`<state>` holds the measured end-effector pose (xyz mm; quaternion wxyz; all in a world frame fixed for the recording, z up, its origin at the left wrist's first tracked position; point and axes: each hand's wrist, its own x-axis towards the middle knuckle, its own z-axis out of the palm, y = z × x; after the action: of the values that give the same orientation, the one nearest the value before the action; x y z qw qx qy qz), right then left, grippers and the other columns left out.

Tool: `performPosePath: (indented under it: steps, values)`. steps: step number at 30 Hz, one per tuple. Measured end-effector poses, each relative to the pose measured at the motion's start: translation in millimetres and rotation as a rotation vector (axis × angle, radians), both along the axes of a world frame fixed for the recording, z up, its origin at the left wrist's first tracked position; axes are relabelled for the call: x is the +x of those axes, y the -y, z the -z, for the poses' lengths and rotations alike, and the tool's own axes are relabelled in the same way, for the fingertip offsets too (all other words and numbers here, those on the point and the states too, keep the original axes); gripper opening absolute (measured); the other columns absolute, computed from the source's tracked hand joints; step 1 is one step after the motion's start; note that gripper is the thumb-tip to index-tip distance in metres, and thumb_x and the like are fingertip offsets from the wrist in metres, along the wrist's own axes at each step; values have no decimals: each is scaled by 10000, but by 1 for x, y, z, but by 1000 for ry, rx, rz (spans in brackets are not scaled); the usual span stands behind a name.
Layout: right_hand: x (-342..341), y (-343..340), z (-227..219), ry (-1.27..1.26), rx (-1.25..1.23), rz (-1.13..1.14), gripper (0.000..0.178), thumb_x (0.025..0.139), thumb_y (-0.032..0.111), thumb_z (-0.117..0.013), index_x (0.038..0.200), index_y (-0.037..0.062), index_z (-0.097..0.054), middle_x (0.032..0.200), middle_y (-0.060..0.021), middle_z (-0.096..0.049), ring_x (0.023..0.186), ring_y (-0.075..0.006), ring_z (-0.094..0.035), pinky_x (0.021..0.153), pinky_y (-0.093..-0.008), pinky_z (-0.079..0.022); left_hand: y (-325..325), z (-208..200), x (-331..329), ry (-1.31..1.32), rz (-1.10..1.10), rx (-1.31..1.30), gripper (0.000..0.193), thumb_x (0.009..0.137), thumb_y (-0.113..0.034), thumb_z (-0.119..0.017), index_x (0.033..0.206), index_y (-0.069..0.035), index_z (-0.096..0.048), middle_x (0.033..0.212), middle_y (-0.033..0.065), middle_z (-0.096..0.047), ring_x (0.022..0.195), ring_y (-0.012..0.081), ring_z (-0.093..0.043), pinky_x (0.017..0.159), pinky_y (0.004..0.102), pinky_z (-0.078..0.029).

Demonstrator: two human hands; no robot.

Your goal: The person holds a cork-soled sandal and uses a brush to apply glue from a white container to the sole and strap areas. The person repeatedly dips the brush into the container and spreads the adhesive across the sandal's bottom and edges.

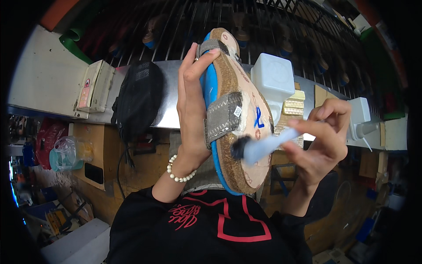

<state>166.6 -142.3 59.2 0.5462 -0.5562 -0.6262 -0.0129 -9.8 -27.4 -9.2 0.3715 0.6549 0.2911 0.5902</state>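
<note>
A sandal (pixel 252 103) with a brown cork-like edge and a pale underside is held up before my chest, bottom side towards me. It sits on a blue shoe last (pixel 211 86), and grey straps (pixel 222 115) fold over its rim onto the underside. My left hand (pixel 192 103) is closed along the blue side, its fingers curled near the upper strap. In my right hand (pixel 327 141) is a brush (pixel 266 145), pinched by its pale blue handle. Its dark bristles, blurred by motion, are at the edge of the underside below the lower strap.
Beyond the sandal runs a metal-topped bench (pixel 173 86) with a white plastic container (pixel 272 77), a second white container (pixel 360 110), a black mesh-covered object (pixel 138 97) and a pale box (pixel 94 86). Further back stands a rack (pixel 193 31) of dark bars holding several blue-bottomed pieces.
</note>
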Motion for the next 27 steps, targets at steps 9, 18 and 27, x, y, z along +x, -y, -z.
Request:
performPosePath:
  steps: [9, 18, 27]
  values:
    - [0, -8, 11, -54, -75, -61, 383, 495, 170, -928, 847, 100, -794, 923, -11, -425, 775, -115, -466, 638, -245, -379, -7, 9, 0, 67, 56, 150, 821, 716, -238, -845, 1381, -87, -388, 1441, 260, -367, 1400, 399, -337, 1099, 434, -384]
    - [18, -38, 17, -255, 59, 232, 247, 668, 70, -854, 889, 22, -756, 920, -32, -446, 865, -137, -472, 763, -246, -404, -26, -4, -15, -79, 219, 230, 718, 748, -198, -843, 1344, -117, -452, 1364, 194, -425, 1254, 338, -483, 1050, 433, -448]
    - [78, -2, 57, -481, 134, 378, 126, 864, 88, -707, 907, -16, -651, 1001, -48, -450, 940, -138, -436, 827, -264, -370, -153, 96, -27, 1506, 964, -1300, 513, 877, -237, -643, 1328, -18, -533, 1381, 168, -515, 1051, 314, -600, 894, 365, -506]
